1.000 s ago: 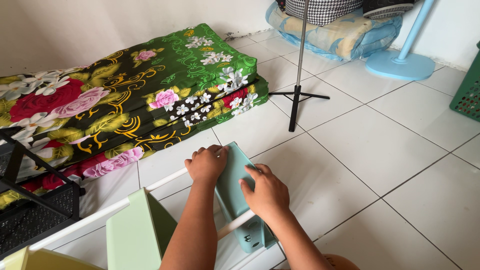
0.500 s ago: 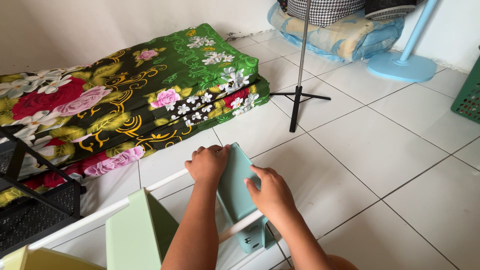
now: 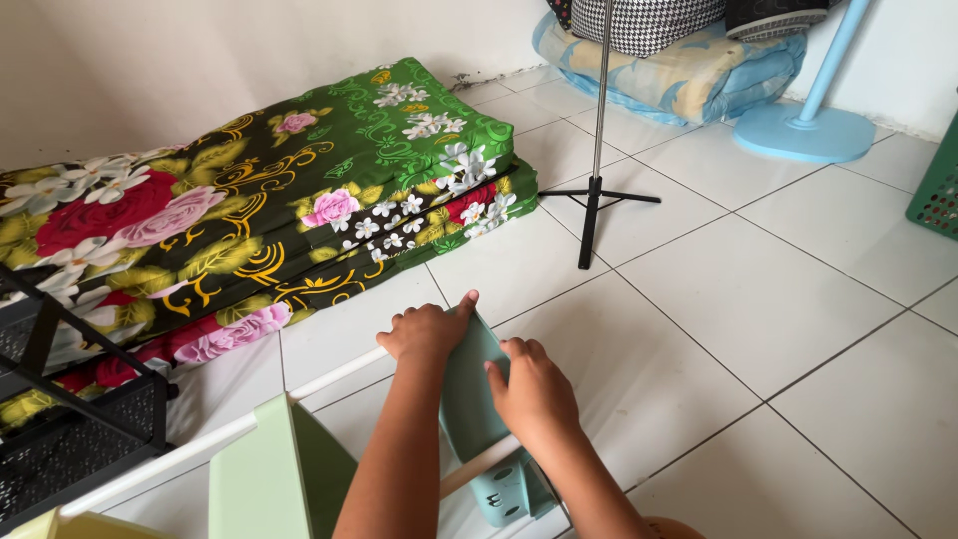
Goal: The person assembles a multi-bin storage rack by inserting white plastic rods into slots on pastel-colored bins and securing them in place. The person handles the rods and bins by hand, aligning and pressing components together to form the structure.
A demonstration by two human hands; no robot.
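A teal plastic panel [image 3: 477,399] stands upright on the tiled floor in front of me, joined to white rods [image 3: 329,374]. My left hand [image 3: 429,332] grips the panel's top edge. My right hand [image 3: 534,391] presses against its right face, fingers curled on the edge. Lower left of it stands a light green panel [image 3: 261,486] on the same white rods.
A folded green floral mattress [image 3: 269,210] lies on the floor behind. A black mesh rack [image 3: 70,429] stands at the left edge. A black tripod stand [image 3: 596,190], a blue fan base [image 3: 806,130], bedding [image 3: 659,70] and a green basket [image 3: 938,190] lie further right.
Both hands have stayed on the teal panel; my right hand has shifted slightly up along its right face. The panel has barely moved.
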